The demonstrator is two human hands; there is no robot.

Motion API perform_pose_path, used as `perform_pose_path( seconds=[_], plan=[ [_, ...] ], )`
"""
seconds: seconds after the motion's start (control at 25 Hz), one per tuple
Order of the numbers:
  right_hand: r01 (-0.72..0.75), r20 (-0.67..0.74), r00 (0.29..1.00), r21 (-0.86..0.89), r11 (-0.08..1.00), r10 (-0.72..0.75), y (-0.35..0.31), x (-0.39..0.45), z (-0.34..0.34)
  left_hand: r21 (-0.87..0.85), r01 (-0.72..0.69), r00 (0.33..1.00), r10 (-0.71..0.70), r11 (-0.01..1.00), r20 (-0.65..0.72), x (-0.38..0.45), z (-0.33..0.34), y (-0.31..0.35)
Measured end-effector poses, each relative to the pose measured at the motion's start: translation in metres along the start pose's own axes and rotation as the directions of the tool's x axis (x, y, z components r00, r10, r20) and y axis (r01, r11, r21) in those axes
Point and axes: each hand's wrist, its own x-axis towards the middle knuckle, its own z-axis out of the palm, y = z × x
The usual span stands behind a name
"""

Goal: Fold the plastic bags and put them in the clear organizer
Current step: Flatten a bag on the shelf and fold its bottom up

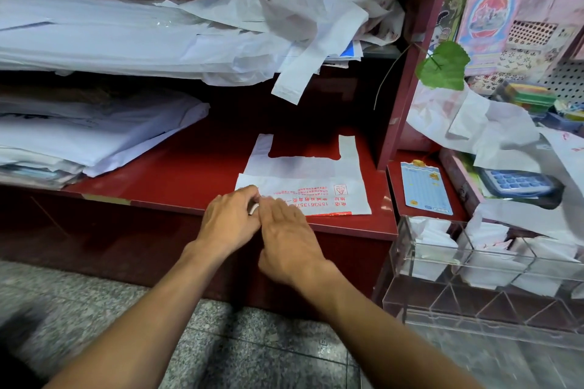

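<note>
I am mid-fold on 1 plastic bag lying flat on the red shelf. My left hand pinches its near corner; my right hand presses flat. Next, I judge, another fold, then the clear organizer.

Bare red shelf between stacked bags and post.

My two arms are bare up to the edge of the picture; no sleeve shows. On my left hand I wear a silver ring. My right hand wears nothing.
</note>
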Motion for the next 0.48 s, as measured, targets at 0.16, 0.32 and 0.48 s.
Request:
perform_pose_path(
  seconds=[0.16,0.32,0.48],
  plan=[
    [-0.111,0.009,0.993,-0.261,0.959,0.117,0.024,-0.019,0.006,0.079,0.002,0.996,-0.009,0.997,0.09,0.001,0.002,-0.007],
    [-0.293,-0.051,0.954,-0.361,0.885,0.295,0.059,-0.052,0.0,0.139,-0.081,0.982,0.055,0.987,0.178,0.004,0.012,-0.024],
    [-0.299,-0.224,0.947,-0.361,0.884,0.229,0.088,-0.062,-0.012,0.064,-0.194,0.963,0.178,0.979,0.2,0.0,0.007,-0.035]
  ],
)
